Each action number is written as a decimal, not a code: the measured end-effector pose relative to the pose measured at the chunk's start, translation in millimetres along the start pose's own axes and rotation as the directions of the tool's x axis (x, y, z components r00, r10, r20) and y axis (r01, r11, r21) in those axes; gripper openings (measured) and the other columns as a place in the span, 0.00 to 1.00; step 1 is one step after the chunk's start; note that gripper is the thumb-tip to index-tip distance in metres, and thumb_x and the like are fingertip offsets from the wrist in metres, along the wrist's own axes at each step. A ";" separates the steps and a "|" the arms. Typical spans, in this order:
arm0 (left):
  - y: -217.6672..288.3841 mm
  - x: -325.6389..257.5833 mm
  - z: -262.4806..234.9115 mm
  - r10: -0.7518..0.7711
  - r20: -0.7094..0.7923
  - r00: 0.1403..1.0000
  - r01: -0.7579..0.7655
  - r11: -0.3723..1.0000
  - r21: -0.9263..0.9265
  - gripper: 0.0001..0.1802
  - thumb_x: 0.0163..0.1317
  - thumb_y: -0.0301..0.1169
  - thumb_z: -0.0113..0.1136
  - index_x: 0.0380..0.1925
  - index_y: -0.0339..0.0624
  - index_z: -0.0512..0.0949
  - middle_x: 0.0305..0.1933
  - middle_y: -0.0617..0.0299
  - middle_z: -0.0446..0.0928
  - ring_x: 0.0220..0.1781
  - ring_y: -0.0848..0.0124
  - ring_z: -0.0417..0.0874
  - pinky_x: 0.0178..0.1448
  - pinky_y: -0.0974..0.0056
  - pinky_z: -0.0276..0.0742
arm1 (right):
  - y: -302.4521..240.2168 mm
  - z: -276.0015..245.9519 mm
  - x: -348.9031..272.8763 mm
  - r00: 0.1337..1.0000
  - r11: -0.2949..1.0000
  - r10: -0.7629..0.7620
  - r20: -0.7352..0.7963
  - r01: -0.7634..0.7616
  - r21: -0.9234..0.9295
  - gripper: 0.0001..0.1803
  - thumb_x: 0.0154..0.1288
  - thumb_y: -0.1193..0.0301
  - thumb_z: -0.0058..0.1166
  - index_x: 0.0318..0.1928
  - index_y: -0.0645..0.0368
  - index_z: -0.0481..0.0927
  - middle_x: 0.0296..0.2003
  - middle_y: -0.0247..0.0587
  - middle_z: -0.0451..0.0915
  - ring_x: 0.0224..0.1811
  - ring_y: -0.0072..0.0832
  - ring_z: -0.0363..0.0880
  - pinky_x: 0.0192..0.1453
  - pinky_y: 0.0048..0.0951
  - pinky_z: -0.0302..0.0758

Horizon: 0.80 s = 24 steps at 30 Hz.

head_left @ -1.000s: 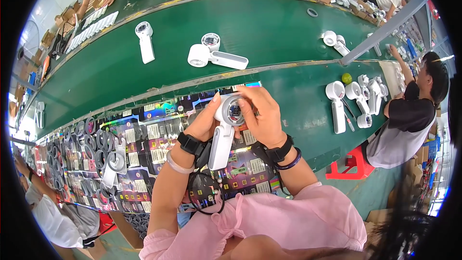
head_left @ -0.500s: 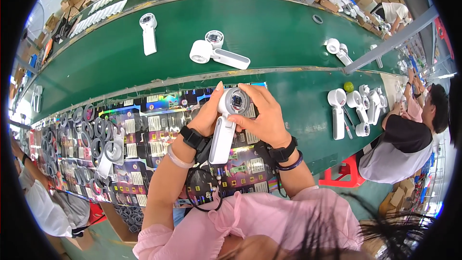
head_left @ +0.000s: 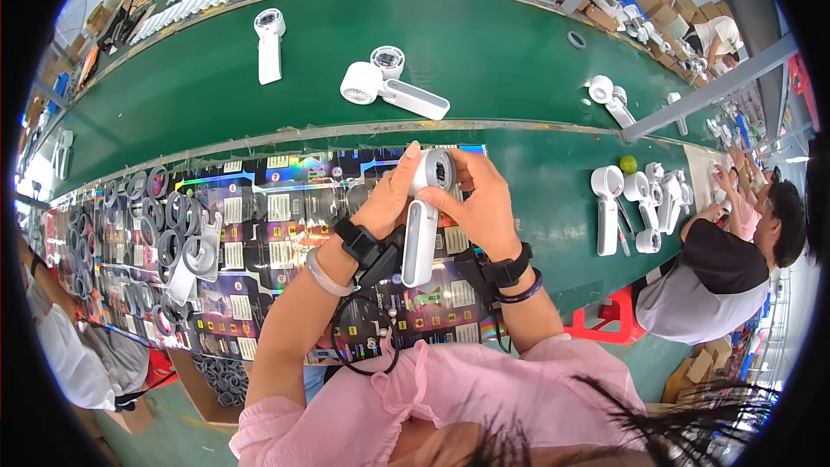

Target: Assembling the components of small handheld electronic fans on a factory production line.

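Observation:
Between my two hands is a white handheld fan, its handle pointing down toward me. My left hand wraps the left side of the round fan head. On the other side, my right hand curls around the head, thumb on the front near the neck and fingers behind. A grey ring sits around the head's open face, which is turned to the right. Beneath the hands lie shiny, dark printed sheets. My fingertips hide part of the head.
Loose grey rings and another white fan lie to the left. Beyond the ledge, white fans rest on the green surface. More fan parts and a green round object are at right, near a seated co-worker.
The fan has turned in my hands, so its open face points more to the right. Its handle has shifted slightly right and stands more upright. Both hands keep hold of the head.

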<state>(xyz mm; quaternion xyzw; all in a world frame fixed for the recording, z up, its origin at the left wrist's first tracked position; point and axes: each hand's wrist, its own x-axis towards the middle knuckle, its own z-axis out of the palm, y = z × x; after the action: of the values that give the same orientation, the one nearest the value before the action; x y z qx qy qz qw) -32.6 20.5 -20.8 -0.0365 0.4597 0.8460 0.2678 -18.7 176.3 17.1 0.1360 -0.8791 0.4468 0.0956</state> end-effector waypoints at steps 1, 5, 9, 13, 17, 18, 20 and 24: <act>0.6 0.1 2.1 0.000 -0.044 0.999 -0.001 1.000 -0.025 0.37 0.65 0.67 0.40 0.45 0.42 0.74 0.35 0.59 0.78 0.32 0.70 0.82 0.36 0.61 0.83 | 0.5 0.5 0.4 1.000 1.000 -0.003 -0.008 0.003 0.019 0.32 0.54 0.54 0.68 0.52 0.63 0.76 0.39 0.47 0.80 0.39 0.35 0.81 0.41 0.32 0.77; 6.4 -3.5 -4.2 -0.054 0.091 0.994 0.057 0.998 -0.022 0.36 0.67 0.65 0.36 0.44 0.44 0.75 0.32 0.59 0.80 0.32 0.66 0.84 0.36 0.60 0.84 | 7.6 -2.1 1.5 0.990 0.969 0.112 0.086 -0.128 0.211 0.26 0.68 0.52 0.53 0.51 0.64 0.77 0.35 0.46 0.81 0.37 0.31 0.80 0.40 0.30 0.76; 9.9 -4.2 -5.9 -0.101 0.170 0.980 0.098 0.995 0.026 0.38 0.66 0.68 0.31 0.43 0.45 0.76 0.26 0.57 0.79 0.26 0.62 0.84 0.30 0.58 0.84 | 18.9 0.5 2.1 0.961 0.924 0.199 0.194 -0.250 0.290 0.28 0.77 0.52 0.35 0.50 0.66 0.77 0.34 0.44 0.81 0.39 0.29 0.79 0.45 0.30 0.75; 8.7 0.8 -13.9 -0.114 0.200 0.973 0.127 0.991 -0.052 0.39 0.65 0.69 0.30 0.44 0.46 0.76 0.24 0.56 0.79 0.24 0.60 0.84 0.23 0.56 0.82 | 19.6 5.9 3.5 0.985 0.921 0.130 0.117 -0.163 0.353 0.27 0.77 0.53 0.35 0.55 0.65 0.74 0.41 0.46 0.80 0.46 0.32 0.78 0.54 0.31 0.71; 8.2 0.1 -11.6 -0.107 0.178 0.978 0.119 0.991 -0.054 0.39 0.65 0.69 0.32 0.44 0.46 0.75 0.24 0.56 0.79 0.24 0.61 0.84 0.26 0.58 0.83 | 24.2 12.5 3.0 0.999 0.934 0.025 0.022 -0.031 0.355 0.27 0.75 0.54 0.40 0.61 0.64 0.70 0.51 0.50 0.75 0.53 0.35 0.74 0.59 0.33 0.69; 8.3 -0.3 -9.8 -0.106 0.177 0.978 0.118 0.991 -0.056 0.39 0.65 0.69 0.32 0.44 0.46 0.75 0.24 0.56 0.79 0.24 0.61 0.84 0.26 0.58 0.83 | 24.3 11.6 3.6 0.999 0.939 -0.043 0.021 0.033 0.344 0.28 0.74 0.54 0.43 0.63 0.63 0.67 0.55 0.50 0.73 0.56 0.35 0.73 0.60 0.33 0.68; 7.1 0.1 -5.8 -0.102 0.172 0.980 0.111 0.993 -0.045 0.38 0.65 0.69 0.33 0.44 0.45 0.75 0.25 0.56 0.80 0.24 0.62 0.84 0.28 0.60 0.83 | 24.0 10.4 4.9 0.994 0.938 -0.110 0.024 0.096 0.332 0.29 0.73 0.54 0.46 0.64 0.62 0.65 0.58 0.51 0.70 0.58 0.36 0.71 0.62 0.34 0.67; 5.4 -4.1 -1.3 -0.051 0.117 0.992 0.040 0.994 0.098 0.38 0.65 0.69 0.36 0.43 0.44 0.74 0.28 0.56 0.80 0.24 0.65 0.83 0.30 0.64 0.82 | 13.6 9.9 -0.2 0.986 0.934 -0.099 0.135 0.045 0.355 0.30 0.72 0.55 0.47 0.66 0.61 0.63 0.58 0.50 0.69 0.56 0.35 0.71 0.59 0.33 0.69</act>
<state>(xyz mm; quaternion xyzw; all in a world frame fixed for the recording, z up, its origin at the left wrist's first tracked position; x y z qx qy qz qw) -31.9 15.3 -16.3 0.0165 0.4816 0.8175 0.3155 -23.4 176.0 0.9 0.2164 -0.7845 0.5809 0.0195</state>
